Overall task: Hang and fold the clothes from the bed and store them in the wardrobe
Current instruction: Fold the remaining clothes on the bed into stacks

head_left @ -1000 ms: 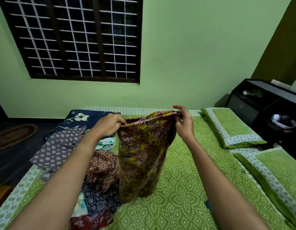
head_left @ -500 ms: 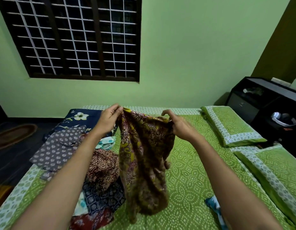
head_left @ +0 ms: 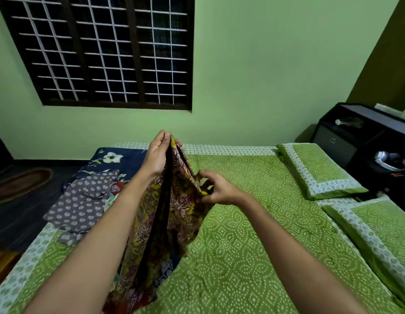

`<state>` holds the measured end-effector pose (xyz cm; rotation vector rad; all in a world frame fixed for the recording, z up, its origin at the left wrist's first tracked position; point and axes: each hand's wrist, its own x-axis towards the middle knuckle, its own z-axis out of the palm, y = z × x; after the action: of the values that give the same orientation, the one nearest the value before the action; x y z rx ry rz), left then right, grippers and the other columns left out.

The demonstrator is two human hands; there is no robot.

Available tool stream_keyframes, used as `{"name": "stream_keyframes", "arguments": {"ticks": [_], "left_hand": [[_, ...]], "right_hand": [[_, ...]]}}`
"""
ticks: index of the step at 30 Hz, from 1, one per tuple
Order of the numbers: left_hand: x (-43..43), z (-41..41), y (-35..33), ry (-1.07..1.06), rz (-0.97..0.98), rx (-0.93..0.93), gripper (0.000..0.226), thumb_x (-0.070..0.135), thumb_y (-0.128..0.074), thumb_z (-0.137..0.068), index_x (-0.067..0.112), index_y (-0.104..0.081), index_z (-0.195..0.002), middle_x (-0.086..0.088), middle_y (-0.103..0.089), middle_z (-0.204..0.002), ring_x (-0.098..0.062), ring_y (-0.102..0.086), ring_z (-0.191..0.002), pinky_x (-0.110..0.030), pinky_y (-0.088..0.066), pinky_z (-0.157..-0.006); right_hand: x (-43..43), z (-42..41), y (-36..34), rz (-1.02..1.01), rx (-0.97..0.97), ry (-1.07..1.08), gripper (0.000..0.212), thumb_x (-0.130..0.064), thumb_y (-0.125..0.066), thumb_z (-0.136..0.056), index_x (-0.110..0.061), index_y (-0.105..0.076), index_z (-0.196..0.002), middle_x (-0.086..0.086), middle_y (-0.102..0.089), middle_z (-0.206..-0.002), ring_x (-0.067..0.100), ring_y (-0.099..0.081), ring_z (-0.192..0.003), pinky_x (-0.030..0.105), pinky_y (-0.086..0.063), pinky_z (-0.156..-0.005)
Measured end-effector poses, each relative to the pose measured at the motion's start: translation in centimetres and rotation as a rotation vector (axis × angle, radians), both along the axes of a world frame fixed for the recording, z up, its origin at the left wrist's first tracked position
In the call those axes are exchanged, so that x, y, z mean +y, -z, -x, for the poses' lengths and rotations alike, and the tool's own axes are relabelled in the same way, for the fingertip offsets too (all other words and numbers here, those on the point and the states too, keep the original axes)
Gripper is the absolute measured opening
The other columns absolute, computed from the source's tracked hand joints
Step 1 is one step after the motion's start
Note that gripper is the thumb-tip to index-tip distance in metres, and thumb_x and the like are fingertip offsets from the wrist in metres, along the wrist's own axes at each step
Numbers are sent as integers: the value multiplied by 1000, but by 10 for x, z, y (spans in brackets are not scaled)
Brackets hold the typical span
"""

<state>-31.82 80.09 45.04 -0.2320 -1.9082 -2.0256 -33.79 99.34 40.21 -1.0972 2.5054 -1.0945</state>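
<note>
A maroon and yellow floral garment (head_left: pixel 174 214) hangs over the green bed (head_left: pixel 253 234), folded lengthwise with a dark crease down its middle. My left hand (head_left: pixel 157 152) pinches its top edge, raised above the bed. My right hand (head_left: pixel 216 189) grips the fabric lower down on its right side. Its lower end drapes onto a pile of clothes at the bed's left: a grey printed piece (head_left: pixel 81 202) and a navy floral piece (head_left: pixel 113 159). The rest of the pile is hidden behind my left arm and the garment.
Two green pillows (head_left: pixel 317 171) (head_left: pixel 378 232) lie along the bed's right side. A black cabinet (head_left: pixel 364 137) stands at the right beyond them. A barred window (head_left: pixel 101 51) fills the wall at upper left. Dark floor with a rug (head_left: pixel 18 184) lies left of the bed.
My hands came together, folding the spread garment in half. The left hand rose and shifted right with the top edge. The right hand dropped lower and took the fabric's side.
</note>
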Motion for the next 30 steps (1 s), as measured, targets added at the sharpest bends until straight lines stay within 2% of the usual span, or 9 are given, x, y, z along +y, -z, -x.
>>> {"name": "stream_keyframes", "arguments": {"ticks": [2, 6, 9, 12, 13, 15, 20, 26, 30], "left_hand": [[-2, -2, 1, 8, 7, -3, 26, 21, -31, -101, 14, -44, -80, -1, -63, -75, -17, -59, -66, -34, -51, -67], [-9, -4, 4, -19, 15, 17, 26, 21, -31, -101, 14, -44, -81, 3, -64, -73, -12, -60, -65, -31, -52, -68], [-12, -6, 3, -23, 9, 25, 27, 19, -30, -102, 13, -44, -80, -5, -60, -79, -12, -60, -65, -29, -52, -68], [-13, -8, 5, -40, 3, 14, 27, 18, -29, -102, 13, -43, -79, -8, -57, -81, -9, -61, -62, -26, -52, -65], [-14, -8, 5, -38, -7, 10, 27, 18, -30, -102, 13, -43, -79, -8, -57, -80, -9, -61, -62, -27, -53, -65], [-14, -8, 7, -39, 2, 5, 26, 18, -30, -102, 13, -43, -80, -7, -57, -80, -8, -62, -62, -26, -52, -64], [-23, -4, 14, -141, 159, 25, 29, 23, -32, -102, 13, -49, -81, -5, -57, -80, -13, -55, -75, -28, -42, -74], [-29, -9, 12, -176, 426, 6, 28, 27, -34, -101, 20, -43, -75, 2, -40, -70, -8, -38, -67, -16, -30, -60], [-49, -14, 14, -115, 818, -22, 30, 31, -41, -97, 9, -60, -103, -10, -60, -93, -22, -53, -90, -31, -40, -79]], "right_hand": [[-11, -2, 6, -75, 43, -47, 67, -10, -78, -72, -5, -44, -130, 8, -45, -128, 16, -48, -109, 21, -48, -87], [-21, -9, 0, -62, 78, -82, 85, -27, -83, -68, -18, -30, -134, 2, -35, -137, 19, -37, -126, 32, -45, -100], [-25, -4, 1, -337, 146, -66, 87, -52, -79, -64, -17, -43, -135, 10, -40, -142, 24, -37, -131, 38, -35, -109], [-24, -2, 4, -389, 41, -8, 67, -71, -74, -56, -13, -65, -88, 1, -68, -91, 17, -64, -79, 30, -53, -71], [-23, -3, 4, -421, 33, -10, 60, -68, -75, -59, -11, -60, -70, -2, -61, -67, 16, -56, -58, 25, -45, -54], [-22, -7, 5, -466, 23, -40, 55, -61, -74, -66, -13, -49, -57, -2, -43, -51, 16, -39, -46, 24, -28, -46], [-12, -6, 6, -326, 65, 204, 33, -30, -70, -81, -17, -46, -61, -4, -45, -59, 9, -41, -48, 21, -30, -41], [6, 6, -6, -277, 10, 432, 9, -5, -59, -80, 0, -66, -77, 12, -57, -68, 22, -53, -59, 25, -37, -49], [32, 27, -30, -114, -6, 654, 8, 4, -59, -76, 1, -66, -79, 14, -62, -74, 26, -63, -56, 31, -56, -48]]}}
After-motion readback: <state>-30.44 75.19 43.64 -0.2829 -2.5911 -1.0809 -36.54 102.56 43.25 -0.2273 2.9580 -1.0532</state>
